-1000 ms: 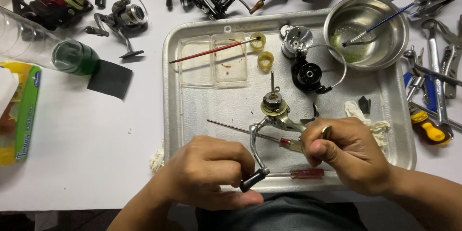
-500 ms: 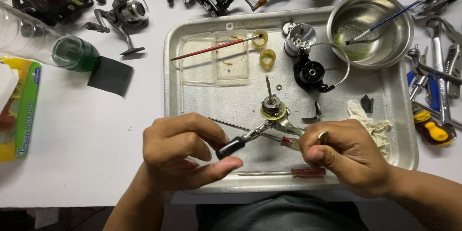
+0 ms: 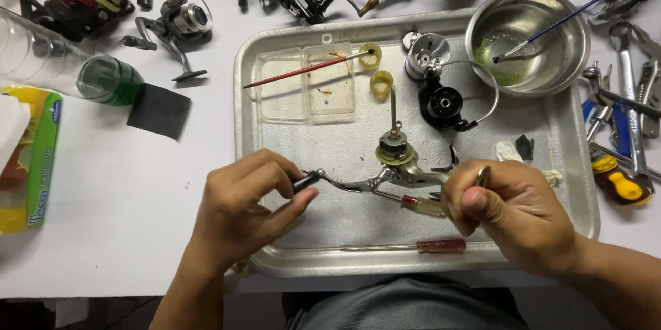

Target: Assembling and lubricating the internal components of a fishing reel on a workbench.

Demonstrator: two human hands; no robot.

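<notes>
While a thin red-handled screwdriver [image 3: 420, 246] lies along the near rim of the dented aluminium tray [image 3: 578, 185], both hands work just beyond it. Curled narrow, the left hand [image 3: 244, 209] pinches the black knob of the crank handle [image 3: 308, 181] between thumb and fingers. That handle belongs to the silver stripped fishing-reel body [image 3: 406, 173], which sits low over the tray's middle, its brass gear and upright shaft standing on top. Closed in a fist at the reel's right end, the right hand [image 3: 513, 209] grips the body and a slim metal tool whose tip shows above the knuckles; a second screwdriver with a clear red-tipped handle [image 3: 421, 205] lies just under the reel.

Farther back on the tray rest a black rotor with a wire bail [image 3: 444, 103], a silver spool [image 3: 425, 55], two yellow rings, and a clear plastic box [image 3: 306, 82] with a red brush [image 3: 303, 70] across it. At the far right corner stands a round steel bowl [image 3: 527, 41] holding another brush. Left of the tray, on the white table [image 3: 103, 199], lie a black square pad [image 3: 160, 110] and a green-capped clear bottle [image 3: 103, 81]; whole reels line the far edge.
</notes>
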